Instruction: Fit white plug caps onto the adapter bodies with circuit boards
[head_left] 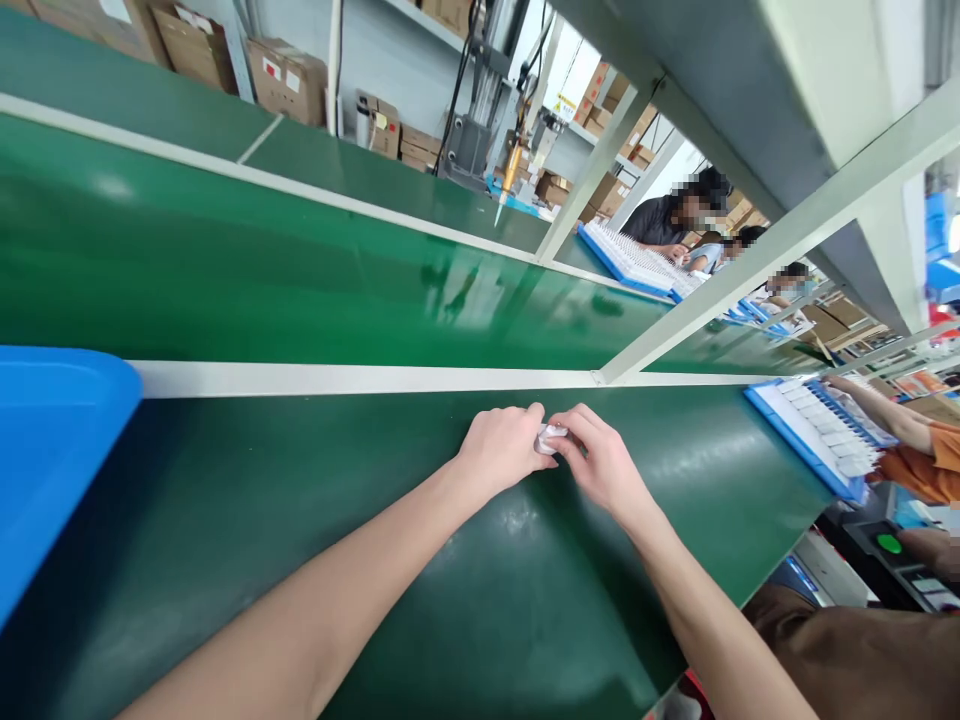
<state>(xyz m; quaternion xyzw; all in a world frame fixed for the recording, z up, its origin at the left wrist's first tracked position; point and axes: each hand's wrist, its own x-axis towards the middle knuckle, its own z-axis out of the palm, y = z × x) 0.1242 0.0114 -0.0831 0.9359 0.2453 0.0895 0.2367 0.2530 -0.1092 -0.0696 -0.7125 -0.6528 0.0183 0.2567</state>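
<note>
My left hand (501,446) and my right hand (600,462) meet over the green bench top (375,520), close behind the white strip that borders the conveyor. Both pinch one small white part (550,437) between their fingertips. Most of the part is hidden by my fingers, so its shape is unclear. My forearms reach in from the bottom edge of the view.
A blue bin (52,450) sits at my left. The green conveyor belt (300,270) runs behind the white strip. A slanted white frame post (712,295) rises at right. Co-workers' arms handle blue trays of white parts (817,430) farther along. Cardboard boxes (289,80) line the back.
</note>
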